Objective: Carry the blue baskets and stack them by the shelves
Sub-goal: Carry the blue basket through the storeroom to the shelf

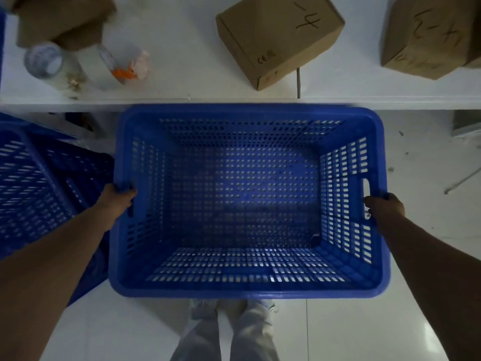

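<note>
A large empty blue perforated basket (247, 290) fills the middle of the head view, seen from above, its far rim close to the front edge of the white shelf (182, 100). My left hand (118, 198) grips its left rim at the handle slot. My right hand (385, 205) grips the right rim beside the other handle slot. More blue baskets (39, 178) lie to the left, partly behind my left forearm; how they sit on each other is unclear.
On the shelf stand two cardboard boxes (278, 37) (432, 35), a torn box at the far left (62, 19), a tape roll (44, 59) and a clear plastic bag with orange bits (122, 63). My legs and shoes (231, 324) stand on the white tiled floor below the basket.
</note>
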`<action>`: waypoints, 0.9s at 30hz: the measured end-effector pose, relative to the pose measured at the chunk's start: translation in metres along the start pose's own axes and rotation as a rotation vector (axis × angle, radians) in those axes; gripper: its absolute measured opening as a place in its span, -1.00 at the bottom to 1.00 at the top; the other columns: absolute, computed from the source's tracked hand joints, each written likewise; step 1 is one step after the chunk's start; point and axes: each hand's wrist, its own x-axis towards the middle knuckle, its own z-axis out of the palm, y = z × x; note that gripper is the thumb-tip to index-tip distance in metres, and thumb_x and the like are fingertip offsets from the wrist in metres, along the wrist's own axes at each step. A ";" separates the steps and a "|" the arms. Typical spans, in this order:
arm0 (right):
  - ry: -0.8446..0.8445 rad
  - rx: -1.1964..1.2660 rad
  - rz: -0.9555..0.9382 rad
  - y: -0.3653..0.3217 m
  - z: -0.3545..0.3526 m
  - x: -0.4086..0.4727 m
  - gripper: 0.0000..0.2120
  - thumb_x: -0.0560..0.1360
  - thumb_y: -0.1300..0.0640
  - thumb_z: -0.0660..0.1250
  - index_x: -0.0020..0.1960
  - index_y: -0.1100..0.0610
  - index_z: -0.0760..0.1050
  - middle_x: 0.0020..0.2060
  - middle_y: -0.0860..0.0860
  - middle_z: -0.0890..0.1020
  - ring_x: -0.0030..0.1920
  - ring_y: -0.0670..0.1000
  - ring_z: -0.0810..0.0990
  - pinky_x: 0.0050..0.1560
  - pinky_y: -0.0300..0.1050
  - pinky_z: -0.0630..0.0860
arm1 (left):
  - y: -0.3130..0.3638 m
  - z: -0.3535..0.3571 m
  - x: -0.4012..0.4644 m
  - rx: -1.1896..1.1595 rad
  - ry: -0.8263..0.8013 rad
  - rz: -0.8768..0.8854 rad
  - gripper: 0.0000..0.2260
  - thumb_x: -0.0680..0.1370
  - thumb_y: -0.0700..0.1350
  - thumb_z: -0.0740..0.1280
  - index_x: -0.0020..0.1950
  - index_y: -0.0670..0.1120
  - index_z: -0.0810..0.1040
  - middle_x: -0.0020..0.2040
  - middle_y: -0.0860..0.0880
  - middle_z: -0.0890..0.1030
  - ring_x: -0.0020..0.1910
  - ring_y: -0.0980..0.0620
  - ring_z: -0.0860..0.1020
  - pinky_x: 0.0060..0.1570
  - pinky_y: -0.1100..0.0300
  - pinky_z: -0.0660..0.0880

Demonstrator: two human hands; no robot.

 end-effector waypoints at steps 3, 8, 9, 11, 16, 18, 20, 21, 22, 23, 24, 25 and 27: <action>-0.023 0.014 -0.002 -0.003 0.002 -0.001 -0.42 0.44 0.13 0.38 0.41 0.18 0.31 0.09 0.20 0.56 -0.02 0.18 0.54 0.08 0.14 0.52 | -0.007 -0.003 0.016 0.041 -0.047 -0.033 -0.52 0.57 -0.12 0.29 0.41 -0.35 0.33 0.34 -0.35 0.45 0.20 -0.25 0.49 0.30 -0.13 0.39; -0.016 -0.062 0.029 -0.014 0.002 -0.015 -0.46 0.47 0.15 0.33 0.39 0.27 0.29 -0.17 0.12 0.48 -0.01 0.28 0.57 0.08 0.19 0.52 | -0.010 -0.010 0.021 0.088 -0.087 -0.018 -0.37 0.53 0.02 0.34 0.49 -0.24 0.25 0.42 -0.22 0.41 0.32 -0.24 0.43 0.30 -0.04 0.38; -0.017 -0.075 0.031 -0.015 0.002 -0.017 -0.45 0.47 0.15 0.33 0.39 0.29 0.29 -0.16 0.13 0.47 0.02 0.29 0.57 0.05 0.17 0.52 | -0.009 -0.011 0.018 0.092 -0.077 0.009 -0.41 0.53 0.01 0.34 0.47 -0.23 0.28 0.38 -0.21 0.44 0.29 -0.23 0.46 0.25 0.00 0.41; -0.031 -0.133 0.032 -0.016 -0.001 -0.023 -0.46 0.46 0.15 0.32 0.37 0.33 0.32 -0.08 0.19 0.48 -0.07 0.23 0.55 -0.07 0.07 0.49 | -0.009 -0.010 0.010 0.134 -0.043 0.065 -0.46 0.53 -0.01 0.33 0.44 -0.21 0.32 0.30 -0.22 0.50 0.18 -0.22 0.51 0.11 0.01 0.48; -0.029 -0.231 -0.018 -0.015 -0.014 -0.051 -0.49 0.48 0.16 0.26 0.37 0.32 0.30 0.19 0.27 0.50 0.07 0.22 0.54 -0.06 0.01 0.45 | -0.009 0.000 -0.024 0.310 0.124 0.207 -0.69 0.55 -0.15 0.22 0.22 -0.31 0.46 0.15 -0.33 0.56 -0.13 -0.21 0.54 -0.28 0.16 0.38; -0.029 -0.238 -0.039 -0.010 -0.018 -0.068 -0.52 0.49 0.14 0.25 0.35 0.31 0.33 0.17 0.25 0.51 0.07 0.22 0.54 -0.09 -0.03 0.41 | -0.003 0.012 -0.045 0.362 0.101 0.286 -0.77 0.55 -0.18 0.16 0.05 -0.30 0.51 -0.01 -0.34 0.58 -0.17 -0.21 0.51 -0.24 0.11 0.36; -0.048 -0.181 -0.054 0.000 -0.022 -0.085 -0.58 0.49 0.12 0.26 0.29 0.31 0.39 -0.05 0.21 0.52 -0.08 0.14 0.48 -0.13 -0.06 0.37 | 0.003 0.026 -0.066 0.407 -0.005 0.360 -0.88 0.56 -0.19 0.16 -0.05 -0.18 0.47 -0.19 -0.17 0.53 -0.18 -0.11 0.45 -0.20 0.09 0.38; -0.062 -0.148 -0.059 0.008 -0.024 -0.093 -0.64 0.49 0.13 0.26 0.21 0.30 0.42 -0.15 0.19 0.49 -0.11 0.11 0.45 -0.13 -0.07 0.36 | 0.005 0.034 -0.076 0.422 -0.063 0.397 -0.91 0.56 -0.19 0.17 -0.08 -0.14 0.45 -0.26 -0.07 0.47 -0.21 -0.08 0.44 -0.22 0.10 0.36; -0.077 -0.120 -0.061 0.018 -0.028 -0.102 -0.73 0.49 0.13 0.27 0.12 0.26 0.44 -0.21 0.17 0.48 -0.14 0.10 0.45 -0.14 -0.09 0.36 | 0.008 0.043 -0.086 0.435 -0.116 0.429 -0.91 0.57 -0.17 0.18 -0.10 -0.12 0.43 -0.30 0.00 0.42 -0.27 -0.04 0.42 -0.26 0.11 0.34; -0.086 -0.093 -0.057 0.031 -0.033 -0.112 -0.82 0.49 0.14 0.27 0.04 0.21 0.43 -0.24 0.16 0.48 -0.19 0.09 0.46 -0.18 -0.13 0.36 | 0.011 0.052 -0.096 0.447 -0.167 0.457 -0.90 0.58 -0.16 0.19 -0.11 -0.12 0.43 -0.31 0.02 0.40 -0.32 0.01 0.39 -0.29 0.12 0.31; -0.086 -0.068 -0.047 0.046 -0.039 -0.122 -0.87 0.48 0.15 0.27 -0.02 0.19 0.42 -0.27 0.15 0.48 -0.27 0.09 0.46 -0.26 -0.17 0.34 | 0.014 0.061 -0.107 0.460 -0.214 0.467 -0.88 0.59 -0.14 0.18 -0.12 -0.11 0.43 -0.31 0.00 0.41 -0.36 0.03 0.36 -0.31 0.12 0.30; -0.076 -0.040 -0.030 0.062 -0.044 -0.131 -0.89 0.48 0.15 0.27 -0.06 0.20 0.42 -0.30 0.14 0.48 -0.33 0.09 0.44 -0.37 -0.17 0.29 | 0.016 0.069 -0.117 0.477 -0.258 0.468 -0.85 0.60 -0.14 0.17 -0.15 -0.10 0.43 -0.32 -0.04 0.41 -0.38 0.01 0.33 -0.32 0.13 0.30; -0.038 0.032 0.031 0.101 -0.060 -0.149 -0.87 0.48 0.14 0.28 -0.12 0.22 0.43 -0.29 0.14 0.45 -0.28 0.10 0.43 -0.40 -0.14 0.23 | 0.021 0.087 -0.139 0.555 -0.353 0.501 -0.75 0.62 -0.14 0.13 -0.28 -0.05 0.34 -0.34 -0.09 0.35 -0.40 -0.02 0.26 -0.30 0.09 0.27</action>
